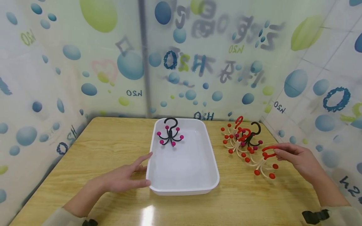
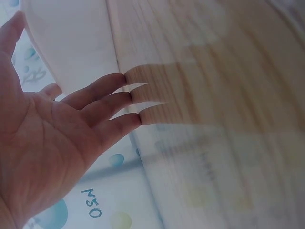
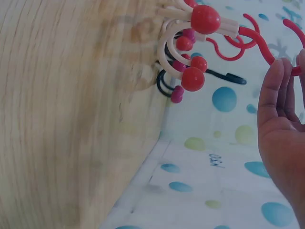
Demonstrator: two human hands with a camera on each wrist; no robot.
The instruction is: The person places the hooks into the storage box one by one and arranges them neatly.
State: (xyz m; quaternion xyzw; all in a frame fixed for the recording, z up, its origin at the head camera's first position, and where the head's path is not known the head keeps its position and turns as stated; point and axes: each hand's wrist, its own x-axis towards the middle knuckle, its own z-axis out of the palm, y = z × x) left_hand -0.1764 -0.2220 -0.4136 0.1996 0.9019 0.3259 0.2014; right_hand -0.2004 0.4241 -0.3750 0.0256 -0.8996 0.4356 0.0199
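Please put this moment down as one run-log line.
left hand: touches tray's left side | right hand: pinches red hook | tray: one black hook | table, right of tray: other hooks

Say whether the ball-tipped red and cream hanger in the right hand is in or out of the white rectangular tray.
Out: the right hand pinches the hanger by its red hook, to the right of the tray.
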